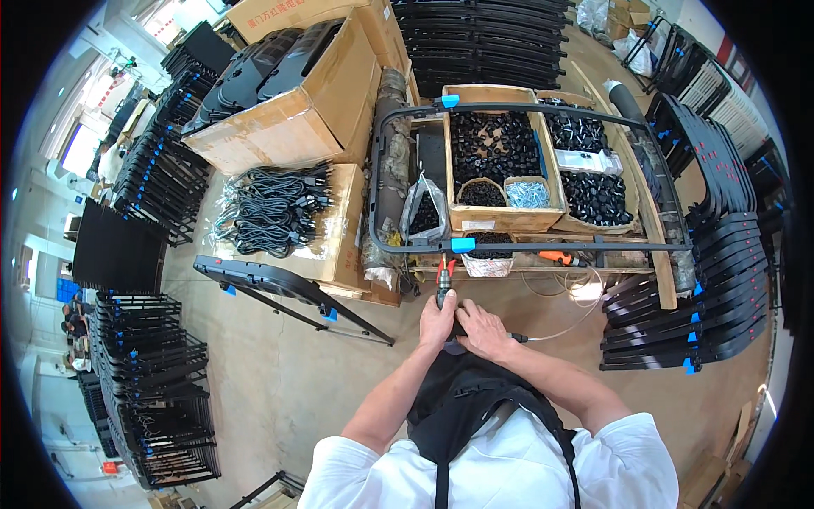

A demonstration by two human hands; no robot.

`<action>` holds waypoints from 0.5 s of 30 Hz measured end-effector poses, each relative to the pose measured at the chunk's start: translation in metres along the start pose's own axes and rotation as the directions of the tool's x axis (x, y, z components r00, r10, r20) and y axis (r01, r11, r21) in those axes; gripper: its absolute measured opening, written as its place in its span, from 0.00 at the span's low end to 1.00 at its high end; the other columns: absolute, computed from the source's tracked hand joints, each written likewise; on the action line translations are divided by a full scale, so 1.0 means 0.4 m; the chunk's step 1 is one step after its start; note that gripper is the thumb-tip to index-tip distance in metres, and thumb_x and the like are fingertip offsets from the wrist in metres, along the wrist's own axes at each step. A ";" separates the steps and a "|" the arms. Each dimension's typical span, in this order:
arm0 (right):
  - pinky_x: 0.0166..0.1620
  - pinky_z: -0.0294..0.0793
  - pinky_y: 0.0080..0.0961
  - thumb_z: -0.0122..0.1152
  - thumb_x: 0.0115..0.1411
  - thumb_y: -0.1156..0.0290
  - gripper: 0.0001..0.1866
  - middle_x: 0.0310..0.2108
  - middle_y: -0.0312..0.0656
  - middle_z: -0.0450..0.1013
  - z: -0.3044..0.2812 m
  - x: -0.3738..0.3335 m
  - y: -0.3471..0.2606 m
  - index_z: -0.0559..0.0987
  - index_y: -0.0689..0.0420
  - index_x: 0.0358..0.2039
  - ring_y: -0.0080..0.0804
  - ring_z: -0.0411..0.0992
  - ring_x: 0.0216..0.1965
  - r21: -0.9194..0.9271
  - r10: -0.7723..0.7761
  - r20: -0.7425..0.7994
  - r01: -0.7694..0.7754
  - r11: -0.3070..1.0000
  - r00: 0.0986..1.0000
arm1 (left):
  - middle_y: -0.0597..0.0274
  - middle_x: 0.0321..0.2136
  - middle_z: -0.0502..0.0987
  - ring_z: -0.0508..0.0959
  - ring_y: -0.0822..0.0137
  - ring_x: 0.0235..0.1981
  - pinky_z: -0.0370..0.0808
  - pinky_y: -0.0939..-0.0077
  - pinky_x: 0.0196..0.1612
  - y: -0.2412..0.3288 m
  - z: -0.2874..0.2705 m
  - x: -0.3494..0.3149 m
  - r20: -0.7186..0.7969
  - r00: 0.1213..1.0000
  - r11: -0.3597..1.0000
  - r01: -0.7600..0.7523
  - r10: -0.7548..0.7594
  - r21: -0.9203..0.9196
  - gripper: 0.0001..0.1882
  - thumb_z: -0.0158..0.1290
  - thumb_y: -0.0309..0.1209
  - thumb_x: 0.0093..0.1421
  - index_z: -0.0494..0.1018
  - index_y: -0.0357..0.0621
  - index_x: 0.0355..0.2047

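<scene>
My left hand (437, 323) is closed around the body of a power screwdriver (443, 292), whose red-sided front end points away from me. My right hand (482, 330) is closed over the rear of the same tool, where its grip is mostly hidden. A cord or hose leaves it on the right. Just beyond the tip runs the near rail of a black tubular frame (543, 247) with blue clips (463, 245). Whether the tip touches the rail I cannot tell. The frame lies across the bench, around boxes of small parts.
Inside the frame are a cardboard box (504, 219) of black parts and screws and a plastic bag (426, 212). An orange-and-black tool (560, 257) lies at the bench edge. Bundled cables (275, 208) sit on a carton at left. Stacked black frames (695, 297) stand at right.
</scene>
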State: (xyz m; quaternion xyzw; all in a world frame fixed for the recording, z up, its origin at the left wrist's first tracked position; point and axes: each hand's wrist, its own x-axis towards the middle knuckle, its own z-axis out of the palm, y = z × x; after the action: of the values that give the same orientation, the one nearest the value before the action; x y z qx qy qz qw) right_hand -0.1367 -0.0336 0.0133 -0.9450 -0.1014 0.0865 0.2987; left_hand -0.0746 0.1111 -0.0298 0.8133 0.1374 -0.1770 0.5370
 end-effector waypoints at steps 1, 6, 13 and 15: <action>0.51 0.79 0.52 0.75 0.51 0.66 0.27 0.50 0.51 0.68 -0.001 -0.003 -0.001 0.72 0.59 0.48 0.54 0.74 0.53 0.004 0.001 -0.003 -0.001 1.000 1.000 | 0.58 0.32 0.79 0.75 0.66 0.35 0.75 0.65 0.42 -0.006 0.000 0.000 0.001 1.000 1.000 -0.001 0.001 0.005 0.27 0.57 0.54 0.70 0.76 0.37 0.40; 0.50 0.80 0.50 0.76 0.51 0.66 0.28 0.50 0.50 0.68 0.005 -0.016 -0.001 0.72 0.59 0.48 0.53 0.74 0.52 -0.005 -0.003 -0.004 0.003 1.000 1.000 | 0.44 0.39 0.83 0.83 0.51 0.43 0.77 0.56 0.50 -0.027 0.002 -0.004 0.029 0.999 1.000 -0.019 0.019 0.021 0.32 0.54 0.59 0.69 0.77 0.35 0.45; 0.49 0.80 0.49 0.77 0.50 0.63 0.31 0.47 0.51 0.68 -0.002 -0.068 0.004 0.71 0.59 0.50 0.53 0.75 0.50 -0.018 0.002 -0.038 -0.002 1.000 0.999 | 0.48 0.36 0.82 0.81 0.55 0.39 0.76 0.58 0.47 -0.067 0.029 -0.029 0.048 0.999 0.999 -0.025 0.026 -0.023 0.31 0.54 0.57 0.70 0.77 0.35 0.42; 0.49 0.80 0.48 0.78 0.49 0.62 0.35 0.45 0.52 0.70 -0.024 -0.085 0.019 0.71 0.60 0.54 0.54 0.75 0.48 -0.055 0.058 -0.023 -0.060 0.997 0.998 | 0.68 0.28 0.72 0.69 0.73 0.31 0.70 0.72 0.37 -0.039 0.055 -0.038 0.078 0.995 0.996 -0.051 0.056 -0.067 0.24 0.56 0.52 0.72 0.75 0.40 0.38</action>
State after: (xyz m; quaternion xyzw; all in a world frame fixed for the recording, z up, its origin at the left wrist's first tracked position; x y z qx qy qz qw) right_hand -0.1663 -0.0531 0.0200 -0.9563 -0.0726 0.0825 0.2708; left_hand -0.0978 0.0964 -0.0438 0.7911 0.0997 -0.1901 0.5728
